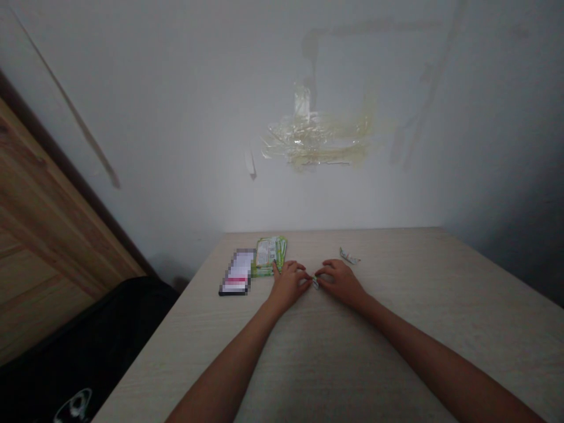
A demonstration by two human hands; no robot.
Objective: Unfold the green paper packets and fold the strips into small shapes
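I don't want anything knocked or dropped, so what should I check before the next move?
1. Left hand and right hand both at the small piece: ok.
2. Firm hold on that piece: cannot tell, too small.
3. Phone apart from both hands: ok.
4. Left hand off the green packets: cannot tell, they overlap in view.
5. Crumpled strip apart from the right hand: ok, just beyond it.

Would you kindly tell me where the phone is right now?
In the head view, the phone lies on the tabletop, left of the left hand and immediately left of the green-and-white packets.
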